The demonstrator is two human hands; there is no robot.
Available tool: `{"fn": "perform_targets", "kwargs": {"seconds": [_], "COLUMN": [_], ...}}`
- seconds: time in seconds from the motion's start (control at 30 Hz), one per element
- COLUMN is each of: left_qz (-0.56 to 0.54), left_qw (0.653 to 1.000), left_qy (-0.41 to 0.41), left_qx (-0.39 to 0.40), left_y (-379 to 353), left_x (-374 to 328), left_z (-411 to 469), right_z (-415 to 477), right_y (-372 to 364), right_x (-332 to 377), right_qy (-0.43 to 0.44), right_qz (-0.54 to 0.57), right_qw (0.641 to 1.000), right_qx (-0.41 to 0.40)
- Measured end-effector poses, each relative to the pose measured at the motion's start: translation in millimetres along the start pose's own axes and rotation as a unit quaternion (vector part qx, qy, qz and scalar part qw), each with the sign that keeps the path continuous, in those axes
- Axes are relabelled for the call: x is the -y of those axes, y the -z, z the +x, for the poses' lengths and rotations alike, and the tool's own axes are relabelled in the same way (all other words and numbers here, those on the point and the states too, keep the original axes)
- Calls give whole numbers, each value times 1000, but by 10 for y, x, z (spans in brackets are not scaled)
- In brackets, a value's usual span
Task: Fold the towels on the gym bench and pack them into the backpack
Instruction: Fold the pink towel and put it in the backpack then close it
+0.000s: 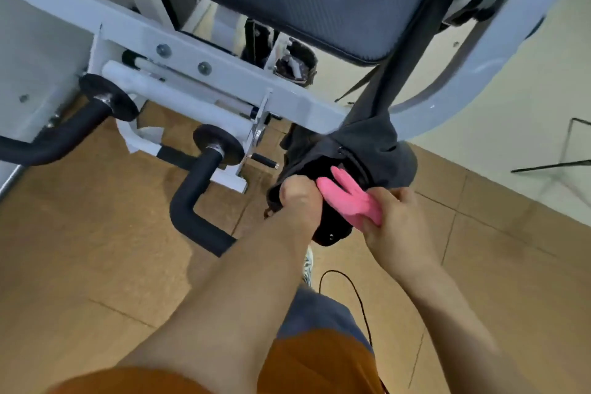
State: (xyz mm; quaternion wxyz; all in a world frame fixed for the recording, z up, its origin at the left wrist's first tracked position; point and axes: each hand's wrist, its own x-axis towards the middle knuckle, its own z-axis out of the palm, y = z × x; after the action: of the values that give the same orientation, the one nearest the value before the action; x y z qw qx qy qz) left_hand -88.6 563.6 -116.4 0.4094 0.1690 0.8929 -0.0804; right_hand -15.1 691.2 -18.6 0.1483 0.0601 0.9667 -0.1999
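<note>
The pink towel (350,198), pinched in my right hand (393,221), pokes into the grey backpack (377,144) mouth, whose edge my left hand (299,198) grips.

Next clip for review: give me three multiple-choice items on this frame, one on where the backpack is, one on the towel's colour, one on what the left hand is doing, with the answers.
1. Where is the backpack?
A. Flat on the floor
B. Hanging off the white bench frame
C. On the bench pad

2. What colour is the towel?
A. Pink
B. White
C. Blue

3. What is the left hand doing?
A. Resting open on the pad
B. Hanging idle
C. Holding the backpack's opening edge

Answers: 1 B, its dark fabric drapes down from the frame, clear of the floor. 2 A, the folded cloth in the right hand at the opening is pink. 3 C, its fingers curl round the bag's rim.
</note>
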Motion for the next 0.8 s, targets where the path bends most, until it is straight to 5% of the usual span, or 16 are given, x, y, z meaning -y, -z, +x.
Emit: {"fn": "perform_targets", "kwargs": {"seconds": [0.1,0.23,0.47,0.6,0.8], "left_qz": [126,222,150,124,69], "left_qw": [990,966,935,900,886], "left_qy": [-45,-135,-218,-200,-124], "left_qx": [51,-8,-234,-366,-442], "left_y": [-64,-122,224,254,304], "left_x": [171,253,570,689,686], "left_z": [-51,-325,-1069,-1350,-1595], "right_z": [-35,-21,20,174,150], "right_y": [51,164,389,434,441], "right_x": [-36,-66,39,260,427], "right_qy": [-17,-42,111,183,218], "right_qz": [14,56,-26,-76,-226], "right_qw": [1000,997,993,979,940], "right_qx": [5,23,42,54,132]}}
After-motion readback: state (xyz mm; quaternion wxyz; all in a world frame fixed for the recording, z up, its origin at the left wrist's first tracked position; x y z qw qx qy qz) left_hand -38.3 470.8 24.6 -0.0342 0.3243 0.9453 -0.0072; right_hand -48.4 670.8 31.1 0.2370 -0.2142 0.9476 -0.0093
